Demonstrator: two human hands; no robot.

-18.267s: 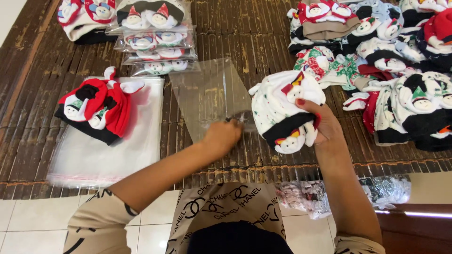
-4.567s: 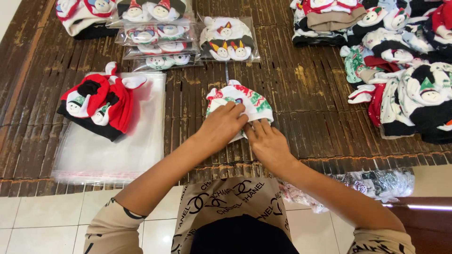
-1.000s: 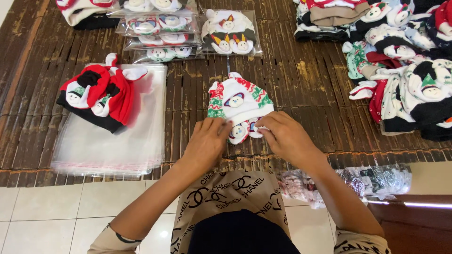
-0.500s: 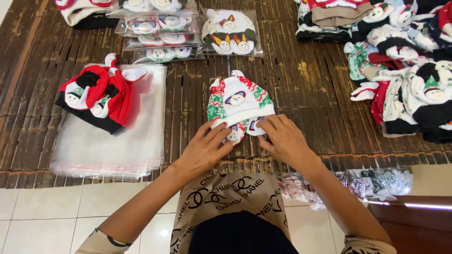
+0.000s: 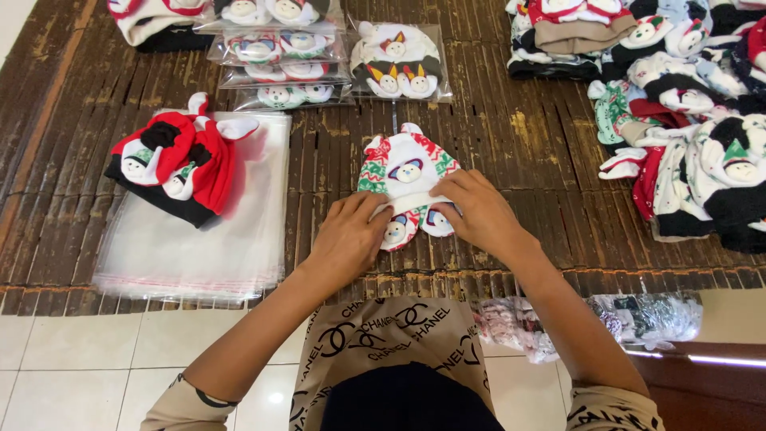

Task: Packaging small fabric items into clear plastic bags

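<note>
Fingers of left hand [image 5: 349, 236] and right hand [image 5: 479, 214] pinched on the white band of the small knitted hat [image 5: 405, 182], which lies flat on the dark slatted mat [image 5: 511, 168], mid-front. Step judged: folding and squaring the hat. Stack of clear bags [image 5: 199, 239] lies well left, under a red and black hat [image 5: 177, 164]. Next likely needs one hand free to draw a bag.
</note>
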